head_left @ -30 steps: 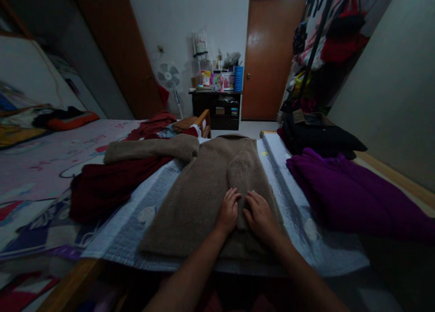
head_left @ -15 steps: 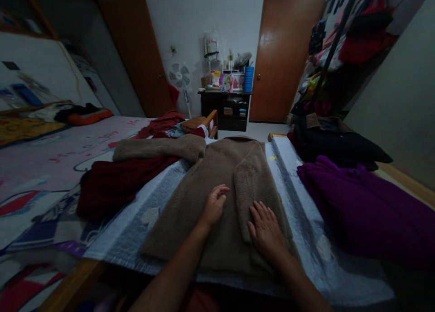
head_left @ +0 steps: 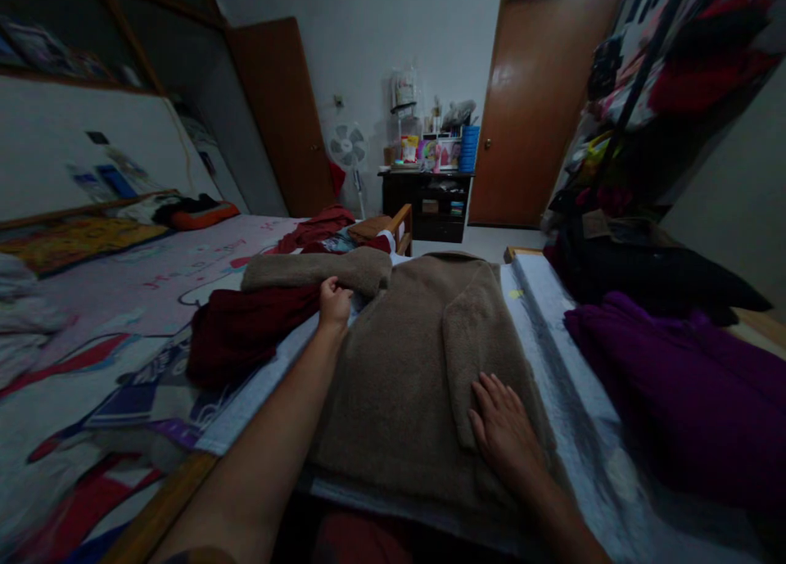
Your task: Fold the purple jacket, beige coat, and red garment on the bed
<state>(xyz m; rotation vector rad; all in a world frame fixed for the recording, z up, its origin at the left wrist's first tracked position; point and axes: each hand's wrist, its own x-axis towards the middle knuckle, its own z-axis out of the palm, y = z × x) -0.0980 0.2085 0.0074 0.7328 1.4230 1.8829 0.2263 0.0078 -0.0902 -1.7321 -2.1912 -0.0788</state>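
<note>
A brown fuzzy coat (head_left: 405,359) lies spread on a light blue quilted cover. Its right-hand sleeve (head_left: 460,367) is folded down over the body, and my right hand (head_left: 507,425) rests on that sleeve's lower end with fingers stretched out flat. The other sleeve (head_left: 295,271) reaches out to the left, over dark red clothing (head_left: 246,331). At this sleeve's near edge is my left hand (head_left: 335,304), its fingers bent and closed on the fabric. My fingertips partly hide the grip.
Folded purple clothing (head_left: 669,384) lies at the right, with black clothing (head_left: 663,257) behind it. A bed with a printed sheet (head_left: 153,277) adjoins on the left. Farther back stand a fan (head_left: 348,146) and a dark cabinet (head_left: 423,208). Clothes hang at upper right.
My left hand has moved left and away from me, from above the coat's middle to the outstretched sleeve. My right hand stays on the folded sleeve. The view has turned slightly left.
</note>
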